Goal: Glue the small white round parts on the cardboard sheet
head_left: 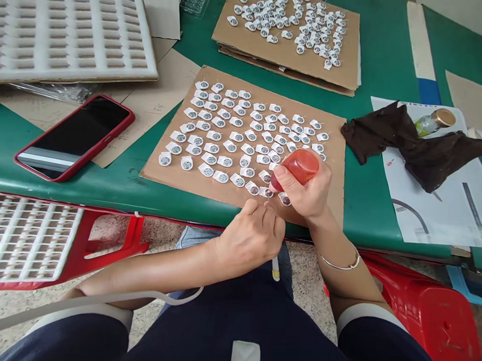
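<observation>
My right hand (316,194) is closed around a translucent red squeeze bulb (302,166), its narrow end turned down and left over the near edge of a cardboard sheet (181,193). Just left of it, my left hand (251,233) is closed on a slim tool (276,270) with a white, yellow-ended handle below the fist. A thin tip shows at the fingertips, beside a small round part (266,191); whether it touches is unclear. Many similar silver discs with white tabs (214,135) lie in loose rows on the sheet.
A second stack of cardboard (255,49) with more discs lies at the back. On the left are a red-cased phone (77,135) and a white slotted tray (67,39). Dark cloths (435,161) and a small gold-capped bottle (436,121) rest on paper at right. Red stools (442,320) stand below.
</observation>
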`<action>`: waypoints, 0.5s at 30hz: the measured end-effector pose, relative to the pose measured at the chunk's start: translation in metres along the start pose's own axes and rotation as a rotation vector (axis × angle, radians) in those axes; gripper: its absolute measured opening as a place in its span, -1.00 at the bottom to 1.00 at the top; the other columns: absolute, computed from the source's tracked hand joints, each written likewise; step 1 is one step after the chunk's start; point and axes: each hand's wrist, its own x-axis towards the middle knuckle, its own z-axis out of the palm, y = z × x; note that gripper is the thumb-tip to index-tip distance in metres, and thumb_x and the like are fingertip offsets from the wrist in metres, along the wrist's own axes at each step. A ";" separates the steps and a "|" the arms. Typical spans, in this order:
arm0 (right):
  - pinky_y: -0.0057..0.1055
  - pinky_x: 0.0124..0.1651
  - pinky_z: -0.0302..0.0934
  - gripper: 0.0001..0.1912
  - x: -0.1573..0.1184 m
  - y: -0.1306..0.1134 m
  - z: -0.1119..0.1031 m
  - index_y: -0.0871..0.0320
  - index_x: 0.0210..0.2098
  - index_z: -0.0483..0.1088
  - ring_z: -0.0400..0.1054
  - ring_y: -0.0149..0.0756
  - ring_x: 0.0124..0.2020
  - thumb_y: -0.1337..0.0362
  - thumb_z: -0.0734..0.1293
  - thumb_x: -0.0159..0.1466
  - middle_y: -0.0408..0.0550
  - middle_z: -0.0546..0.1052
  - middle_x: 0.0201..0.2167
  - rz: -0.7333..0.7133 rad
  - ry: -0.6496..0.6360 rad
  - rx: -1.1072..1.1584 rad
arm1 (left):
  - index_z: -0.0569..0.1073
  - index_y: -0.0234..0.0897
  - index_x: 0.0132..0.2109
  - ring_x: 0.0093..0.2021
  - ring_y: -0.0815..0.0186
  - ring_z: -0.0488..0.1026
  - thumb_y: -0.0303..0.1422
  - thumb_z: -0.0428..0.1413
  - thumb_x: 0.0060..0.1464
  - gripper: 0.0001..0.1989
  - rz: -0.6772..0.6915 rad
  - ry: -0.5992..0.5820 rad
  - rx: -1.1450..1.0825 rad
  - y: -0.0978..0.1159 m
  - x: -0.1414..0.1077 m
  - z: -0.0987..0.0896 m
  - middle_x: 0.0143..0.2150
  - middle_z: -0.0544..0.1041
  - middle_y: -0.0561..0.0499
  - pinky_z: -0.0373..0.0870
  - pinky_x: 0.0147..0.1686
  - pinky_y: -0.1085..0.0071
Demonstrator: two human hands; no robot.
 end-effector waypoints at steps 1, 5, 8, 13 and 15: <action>-0.28 -0.41 0.24 -0.74 0.000 0.000 0.000 0.12 -0.49 0.29 0.27 -0.36 -0.52 0.07 0.34 0.11 -0.14 0.37 -0.57 -0.006 0.002 -0.001 | 0.30 -0.39 -0.42 -0.42 0.22 0.37 -0.62 -0.05 0.06 -0.85 0.001 -0.002 0.002 0.000 0.000 0.000 -0.47 0.44 -0.13 0.19 -0.41 0.29; -0.31 -0.41 0.23 -0.77 0.001 -0.001 0.000 0.13 -0.47 0.31 0.29 -0.36 -0.50 0.10 0.34 0.11 -0.13 0.39 -0.54 -0.044 0.028 -0.008 | 0.31 -0.39 -0.43 -0.41 0.20 0.38 -0.63 -0.04 0.05 -0.85 0.006 -0.004 0.009 0.000 -0.001 0.001 -0.47 0.45 -0.14 0.18 -0.42 0.29; -0.31 -0.41 0.22 -0.76 0.002 0.000 0.000 0.13 -0.47 0.30 0.28 -0.36 -0.50 0.09 0.33 0.12 -0.13 0.38 -0.55 -0.043 0.025 -0.010 | 0.30 -0.38 -0.43 -0.40 0.20 0.38 -0.63 -0.04 0.05 -0.85 0.004 0.003 0.014 0.000 -0.001 0.002 -0.46 0.45 -0.14 0.18 -0.41 0.29; -0.27 -0.38 0.25 -0.73 0.001 0.001 0.001 0.12 -0.48 0.28 0.28 -0.36 -0.50 0.05 0.32 0.12 -0.13 0.37 -0.55 0.005 0.000 0.007 | 0.28 -0.38 -0.41 -0.36 0.18 0.40 -0.63 -0.06 0.07 -0.86 0.003 -0.008 -0.005 0.000 -0.002 0.002 -0.44 0.45 -0.15 0.21 -0.36 0.27; -0.26 -0.37 0.26 -0.72 0.001 0.001 0.001 0.12 -0.47 0.28 0.28 -0.35 -0.50 0.04 0.32 0.12 -0.12 0.38 -0.54 0.024 -0.004 0.017 | 0.28 -0.38 -0.42 -0.35 0.17 0.40 -0.63 -0.06 0.07 -0.85 0.003 -0.016 -0.015 0.000 -0.002 0.002 -0.44 0.45 -0.15 0.22 -0.36 0.26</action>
